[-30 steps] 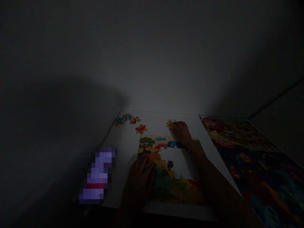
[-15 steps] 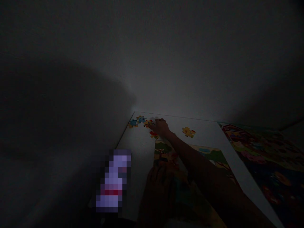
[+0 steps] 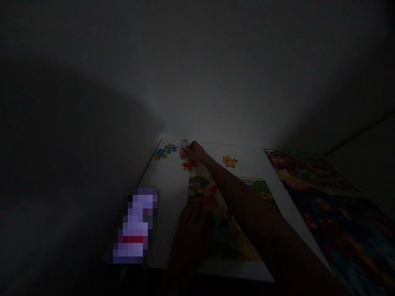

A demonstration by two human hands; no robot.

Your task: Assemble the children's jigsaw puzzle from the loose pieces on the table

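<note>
In dim light, my right hand reaches to the far side of the white table, fingers closed on the edge of a yellow jigsaw puzzle piece. Just below that piece lies a red and yellow puzzle piece. Two joined-looking blue and yellow pieces, one nearer and one farther, are by the left corner. My left hand lies flat with fingers extended on the left part of a puzzle picture with trees. My right forearm hides part of that picture.
A single yellow puzzle piece lies right of my right hand. Two colourful pictures, a farm scene and a dark blue one, cover the table's right side. A blurred-out bright object stands at the left edge. A wall borders the table.
The view has shifted, so the table appears farther left and slightly higher. My right hand has drawn the yellow piece away from the blue pieces. My left hand stays on the picture.
</note>
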